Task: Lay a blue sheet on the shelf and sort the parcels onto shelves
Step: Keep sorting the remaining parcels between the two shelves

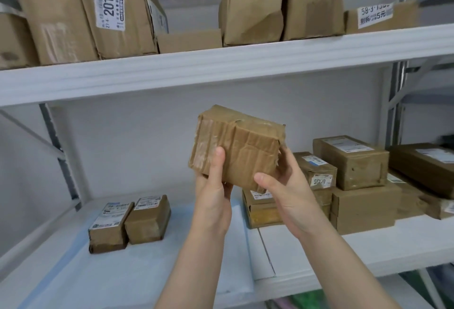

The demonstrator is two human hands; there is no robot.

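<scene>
Parcel (237, 146) gripped between left hand (213, 195) and right hand (287, 186), seemingly midair.

Blue sheet (147, 272) on the lower shelf (319, 254), two small parcels (147, 220) on it, stacked boxes (363, 208) beside. Upright cartons (118, 19) along upper shelf (221, 70).

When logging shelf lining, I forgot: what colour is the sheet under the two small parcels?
Pale blue; the sheet shows best in the head view, lower shelf.
</scene>
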